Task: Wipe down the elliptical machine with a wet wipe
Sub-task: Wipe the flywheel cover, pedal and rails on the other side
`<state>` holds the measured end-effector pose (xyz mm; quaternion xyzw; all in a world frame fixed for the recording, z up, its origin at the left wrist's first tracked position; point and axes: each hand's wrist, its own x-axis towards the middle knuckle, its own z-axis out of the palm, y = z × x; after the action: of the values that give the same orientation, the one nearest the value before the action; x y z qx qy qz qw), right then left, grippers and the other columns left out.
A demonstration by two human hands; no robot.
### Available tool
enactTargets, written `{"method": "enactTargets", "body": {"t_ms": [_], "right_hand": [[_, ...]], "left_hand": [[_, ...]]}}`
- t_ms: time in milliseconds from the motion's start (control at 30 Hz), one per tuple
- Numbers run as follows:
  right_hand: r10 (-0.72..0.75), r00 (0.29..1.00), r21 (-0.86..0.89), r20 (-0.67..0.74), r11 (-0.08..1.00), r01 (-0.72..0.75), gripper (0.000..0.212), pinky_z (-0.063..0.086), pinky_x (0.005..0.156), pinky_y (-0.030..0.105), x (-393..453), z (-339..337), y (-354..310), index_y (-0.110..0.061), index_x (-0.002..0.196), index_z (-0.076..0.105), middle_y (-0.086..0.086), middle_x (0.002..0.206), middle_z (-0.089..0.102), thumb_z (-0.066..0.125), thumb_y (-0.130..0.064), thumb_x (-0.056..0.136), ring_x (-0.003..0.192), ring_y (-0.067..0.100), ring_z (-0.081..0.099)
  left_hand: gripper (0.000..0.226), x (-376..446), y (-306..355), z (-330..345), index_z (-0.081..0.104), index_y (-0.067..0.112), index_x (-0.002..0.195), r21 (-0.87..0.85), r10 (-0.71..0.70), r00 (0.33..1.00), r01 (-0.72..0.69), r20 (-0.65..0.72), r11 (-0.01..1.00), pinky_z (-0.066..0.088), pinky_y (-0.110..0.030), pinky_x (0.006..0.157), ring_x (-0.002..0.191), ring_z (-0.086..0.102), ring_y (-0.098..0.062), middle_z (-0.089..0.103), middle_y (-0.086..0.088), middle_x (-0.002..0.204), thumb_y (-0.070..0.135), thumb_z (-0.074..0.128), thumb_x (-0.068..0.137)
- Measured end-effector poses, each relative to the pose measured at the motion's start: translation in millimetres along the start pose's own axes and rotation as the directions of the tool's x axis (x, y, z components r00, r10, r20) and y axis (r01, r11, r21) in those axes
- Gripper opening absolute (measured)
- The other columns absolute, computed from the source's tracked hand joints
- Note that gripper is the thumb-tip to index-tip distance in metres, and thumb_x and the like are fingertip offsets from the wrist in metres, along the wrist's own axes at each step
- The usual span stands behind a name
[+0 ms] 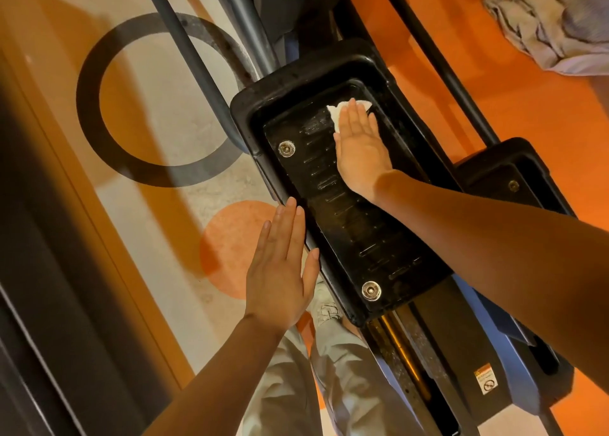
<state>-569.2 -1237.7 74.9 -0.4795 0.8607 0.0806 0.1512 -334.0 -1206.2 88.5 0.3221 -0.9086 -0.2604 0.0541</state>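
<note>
One white wet wipe [336, 112] lies crumpled near the upper end of a black foot pedal [349, 211], pressed flat beneath the right hand [359, 145], whose fingers are straight and together. The pedal's long axis runs from upper left to lower right; two metal bolts [286, 148] show on it. A second pedal [514, 185] sits at right. The left hand [280, 271], fingers straight, rests at the pedal's left rim, holding nothing.

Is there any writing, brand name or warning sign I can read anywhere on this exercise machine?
No text here is legible.
Warning sticker on the machine's lower frame: an orange header, small print and a crossed-circle symbol, all too small and blurred to read.
Pedal, bolts and floor: no writing visible.
</note>
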Motion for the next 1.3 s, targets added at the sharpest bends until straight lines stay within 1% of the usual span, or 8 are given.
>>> {"method": "enactTargets", "body": {"t_ms": [233, 433, 600, 800, 1000, 1133, 1200, 1300], "right_hand": [[-0.354, 0.935, -0.060, -0.039, 0.934, 0.351, 0.057, -0.001, 0.119, 0.034, -3, 8, -9, -0.004, 0.154, 0.012, 0.015, 0.161, 0.015, 0.036, -0.008, 0.102, 0.150, 0.025, 0.009], [-0.108, 0.994, -0.115, -0.010, 0.988, 0.106, 0.055, -0.002, 0.121, 0.038, -5, -5, -3, -0.001, 0.154, 0.007, 0.017, 0.162, 0.009, 0.027, -0.014, 0.104, 0.150, 0.027, 0.004], [-0.325, 0.931, -0.066, -0.167, 0.946, 0.318, 0.047, 0.033, 0.111, 0.038, -18, -3, -39, 0.003, 0.138, 0.047, 0.019, 0.139, 0.052, 0.048, -0.017, 0.095, 0.130, 0.031, 0.047], [-0.512, 0.858, -0.124, -0.038, 0.854, 0.505, 0.053, 0.013, 0.120, 0.037, -17, -3, -33, -0.005, 0.150, 0.030, 0.013, 0.155, 0.034, 0.042, -0.016, 0.099, 0.145, 0.024, 0.028], [-0.049, 0.999, -0.094, -0.005, 0.994, 0.049, 0.061, 0.002, 0.123, 0.037, -7, -12, 10, -0.004, 0.154, 0.011, 0.013, 0.161, 0.017, 0.036, -0.013, 0.099, 0.150, 0.025, 0.011], [-0.027, 1.000, -0.031, 0.014, 0.999, 0.028, 0.056, 0.008, 0.121, 0.039, -5, -8, 9, -0.002, 0.154, 0.011, 0.016, 0.161, 0.015, 0.031, -0.018, 0.104, 0.149, 0.029, 0.012], [-0.112, 0.994, 0.084, -0.003, 0.990, 0.112, 0.055, 0.024, 0.116, 0.038, -11, -7, 1, -0.009, 0.153, 0.017, 0.012, 0.157, 0.026, 0.038, -0.015, 0.102, 0.144, 0.028, 0.025], [-0.406, 0.914, 0.052, 0.012, 0.913, 0.405, 0.054, 0.011, 0.121, 0.037, -17, -1, -14, -0.009, 0.155, 0.015, 0.008, 0.162, 0.017, 0.031, -0.021, 0.104, 0.149, 0.023, 0.013]], "left_hand": [[0.056, 1, 0, 0, 0.031, 0.004, 0.153, 0.002, 0.009, 1.000, -0.009, -0.007, 1.000, 0.013, -0.037, 0.124, 0.152, 0.015, -0.021, 0.022, -0.009, 0.162, 0.035, 0.030, 0.106], [0.056, 1, 0, 0, 0.032, 0.004, 0.153, 0.010, 0.006, 1.000, -0.006, -0.016, 1.000, 0.016, -0.039, 0.123, 0.152, 0.016, -0.021, 0.023, -0.010, 0.162, 0.034, 0.032, 0.105], [0.056, 0, 1, 2, 0.030, 0.004, 0.153, -0.011, -0.006, 1.000, 0.005, -0.022, 1.000, 0.014, -0.039, 0.124, 0.152, 0.016, -0.021, 0.021, -0.010, 0.163, 0.034, 0.030, 0.106], [0.057, 0, 2, 0, 0.030, 0.005, 0.153, 0.008, -0.003, 1.000, 0.003, -0.017, 1.000, 0.014, -0.038, 0.124, 0.152, 0.016, -0.020, 0.022, -0.010, 0.162, 0.036, 0.028, 0.106], [0.056, 0, 1, 0, 0.031, 0.005, 0.153, -0.005, 0.000, 1.000, 0.000, -0.016, 1.000, 0.014, -0.037, 0.124, 0.152, 0.014, -0.019, 0.022, -0.009, 0.163, 0.034, 0.032, 0.105], [0.056, -2, 0, 2, 0.030, 0.004, 0.153, -0.018, 0.001, 1.000, -0.002, -0.028, 1.000, 0.014, -0.039, 0.124, 0.152, 0.015, -0.020, 0.021, -0.010, 0.163, 0.032, 0.034, 0.105], [0.056, -2, 1, 2, 0.030, 0.004, 0.153, -0.024, -0.003, 1.000, 0.002, -0.030, 1.000, 0.015, -0.039, 0.124, 0.152, 0.014, -0.020, 0.021, -0.010, 0.163, 0.032, 0.034, 0.105], [0.056, -1, 2, 2, 0.029, 0.006, 0.154, -0.019, -0.014, 1.000, 0.013, -0.023, 1.000, 0.015, -0.039, 0.124, 0.152, 0.013, -0.019, 0.020, -0.009, 0.163, 0.033, 0.033, 0.105]]}}
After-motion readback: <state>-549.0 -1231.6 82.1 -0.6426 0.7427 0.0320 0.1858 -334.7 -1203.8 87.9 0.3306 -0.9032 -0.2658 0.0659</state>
